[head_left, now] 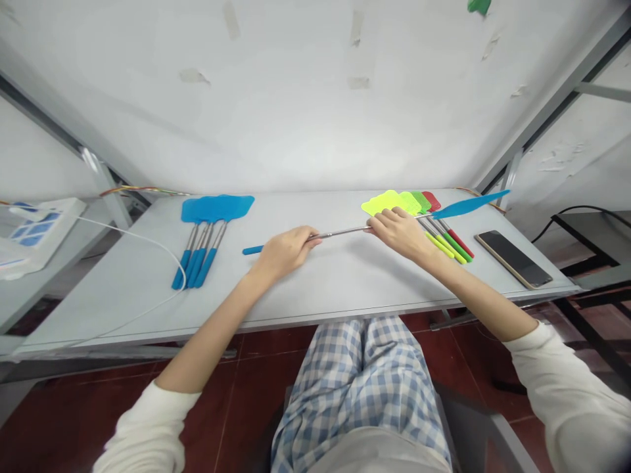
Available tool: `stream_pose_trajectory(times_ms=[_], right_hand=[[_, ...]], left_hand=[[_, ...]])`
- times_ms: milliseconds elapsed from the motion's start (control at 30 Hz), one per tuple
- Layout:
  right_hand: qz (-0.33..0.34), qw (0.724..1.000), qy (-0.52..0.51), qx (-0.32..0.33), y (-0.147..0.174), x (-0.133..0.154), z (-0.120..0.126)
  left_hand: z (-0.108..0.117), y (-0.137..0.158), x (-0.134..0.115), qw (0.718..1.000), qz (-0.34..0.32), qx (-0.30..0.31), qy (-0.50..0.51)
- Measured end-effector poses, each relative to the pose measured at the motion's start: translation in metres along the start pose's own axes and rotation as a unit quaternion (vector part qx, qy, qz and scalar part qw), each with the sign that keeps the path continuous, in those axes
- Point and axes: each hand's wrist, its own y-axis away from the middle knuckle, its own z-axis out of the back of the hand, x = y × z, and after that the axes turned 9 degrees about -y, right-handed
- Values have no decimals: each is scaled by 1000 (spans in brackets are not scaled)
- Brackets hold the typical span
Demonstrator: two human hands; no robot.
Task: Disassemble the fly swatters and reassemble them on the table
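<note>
A blue fly swatter with an extended metal rod is held crosswise above the table by both hands. My left hand is closed round the rod near the blue handle, whose end sticks out to the left. Farther along, my right hand grips the rod close to the blue paddle, which points right and is seen nearly edge-on. Several blue fly swatters with short rods lie overlapping at the left. Behind and beside my right hand lie several yellow, green and red fly swatters, partly covered by it.
A smartphone lies on the grey table at the right. A white cable crosses the table's left side near a white and blue device. The white wall stands behind, with metal frame posts at both sides.
</note>
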Motion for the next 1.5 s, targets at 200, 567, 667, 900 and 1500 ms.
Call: stream_pose_trajectory(times_ms=[200, 567, 667, 900, 1500], right_hand=[[-6, 994, 97, -51, -13, 17, -13], [-156, 980, 122, 6, 87, -133, -5], [-163, 979, 125, -13, 84, -123, -5], [-69, 992, 102, -4, 48, -75, 4], [-221, 974, 44, -7, -3, 16, -21]], left_hand=[[-2, -19, -26, 998, -24, -6, -59], [-16, 30, 120, 978, 52, 57, -192], [-18, 28, 109, 979, 65, 61, -183], [-12, 7, 69, 972, 67, 66, -215], [5, -36, -48, 977, 34, 135, -164]])
